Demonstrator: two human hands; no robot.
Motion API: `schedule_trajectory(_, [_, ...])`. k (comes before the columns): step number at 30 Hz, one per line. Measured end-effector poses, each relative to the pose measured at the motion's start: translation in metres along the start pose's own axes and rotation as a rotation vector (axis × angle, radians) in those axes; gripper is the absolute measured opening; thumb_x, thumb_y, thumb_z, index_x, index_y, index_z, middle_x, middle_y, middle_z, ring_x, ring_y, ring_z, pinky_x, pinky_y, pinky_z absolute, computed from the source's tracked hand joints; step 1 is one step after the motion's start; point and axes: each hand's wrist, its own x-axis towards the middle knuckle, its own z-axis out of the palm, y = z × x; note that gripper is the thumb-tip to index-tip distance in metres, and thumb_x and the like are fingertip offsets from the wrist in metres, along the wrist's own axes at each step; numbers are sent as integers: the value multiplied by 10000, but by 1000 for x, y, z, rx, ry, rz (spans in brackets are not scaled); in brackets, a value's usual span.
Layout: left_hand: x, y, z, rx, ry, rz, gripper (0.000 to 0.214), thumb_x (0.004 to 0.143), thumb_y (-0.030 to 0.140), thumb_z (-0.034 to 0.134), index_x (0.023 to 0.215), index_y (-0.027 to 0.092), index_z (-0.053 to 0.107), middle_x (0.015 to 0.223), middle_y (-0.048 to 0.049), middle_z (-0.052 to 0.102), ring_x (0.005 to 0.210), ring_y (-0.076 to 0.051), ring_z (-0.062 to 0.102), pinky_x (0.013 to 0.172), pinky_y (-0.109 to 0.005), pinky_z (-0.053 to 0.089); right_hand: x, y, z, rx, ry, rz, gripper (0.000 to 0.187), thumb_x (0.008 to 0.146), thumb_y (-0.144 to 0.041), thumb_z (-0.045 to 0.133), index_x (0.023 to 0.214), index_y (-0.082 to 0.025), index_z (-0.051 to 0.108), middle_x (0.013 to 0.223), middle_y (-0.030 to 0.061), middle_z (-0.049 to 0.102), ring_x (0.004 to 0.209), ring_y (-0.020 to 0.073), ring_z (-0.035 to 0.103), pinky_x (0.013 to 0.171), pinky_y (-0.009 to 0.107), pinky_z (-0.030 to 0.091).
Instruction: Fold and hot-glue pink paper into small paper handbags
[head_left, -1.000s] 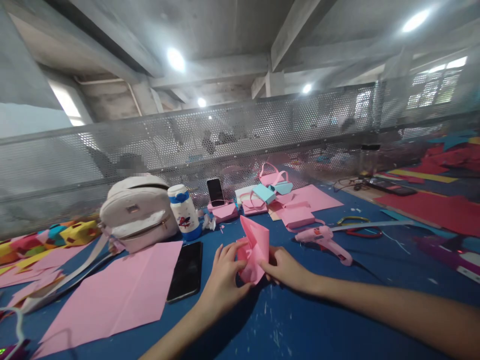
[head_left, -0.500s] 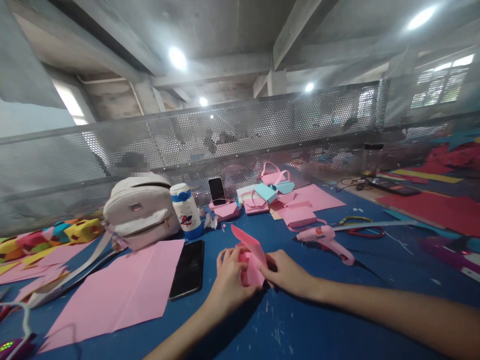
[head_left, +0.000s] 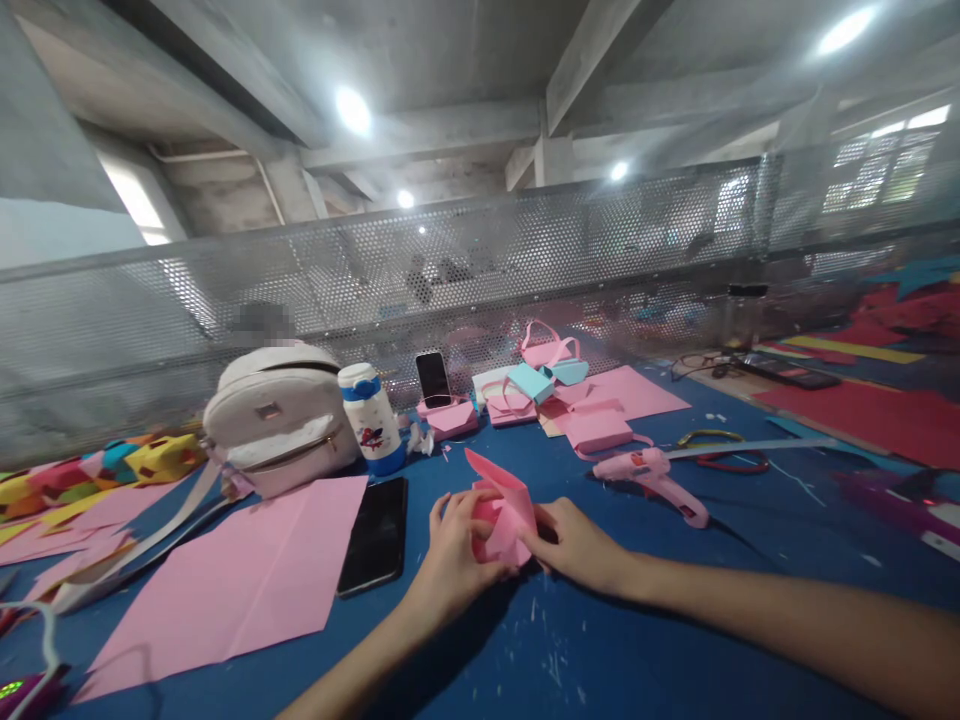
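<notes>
A folded piece of pink paper (head_left: 504, 508) stands partly upright on the blue table (head_left: 600, 650) between both hands. My left hand (head_left: 450, 555) pinches its left side with fingers curled round the edge. My right hand (head_left: 577, 545) grips its right side, thumb and fingers pressed on the fold. A black phone (head_left: 375, 535) lies flat just left of my left hand.
A large pink sheet (head_left: 232, 580) lies at the left. A white backpack (head_left: 274, 415), a small bottle (head_left: 367, 418) and a propped phone (head_left: 433, 378) stand behind. A pink glue gun (head_left: 652, 480), pink paper bags (head_left: 592, 425) and a perforated metal screen (head_left: 525, 260) are beyond.
The pink paper's raised flap has been pressed lower and the piece looks more compact. Both hands stayed on it, shifting slightly.
</notes>
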Motion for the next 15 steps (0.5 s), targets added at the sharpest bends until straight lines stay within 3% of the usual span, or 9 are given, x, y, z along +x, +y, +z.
schedule_trajectory(7, [-5,-1,5,10,50,47,72,761,159,718,719,210,690,1309,-86,626,1215,-332,540,1097,-696,244,0,0,-1,-28,-3,13,236,885,-258,478,727,-155,619,510,-30,560,446,113,511,470,200,362])
schedule_trajectory(12, [-4,1,5,9,36,11,159,798,191,711,660,188,633,1333,-87,607,1236,-324,529,1107,-664,258,0,0,1,-150,12,12,151,764,-171,569,640,-144,652,530,-20,574,490,103,460,478,210,279])
schedule_trajectory(15, [-5,0,8,26,65,4,180,798,197,707,642,189,618,1318,-88,615,1221,-323,543,1101,-653,281,-1,0,1,-183,18,23,157,760,-174,576,638,-147,672,520,-19,576,482,99,440,480,211,272])
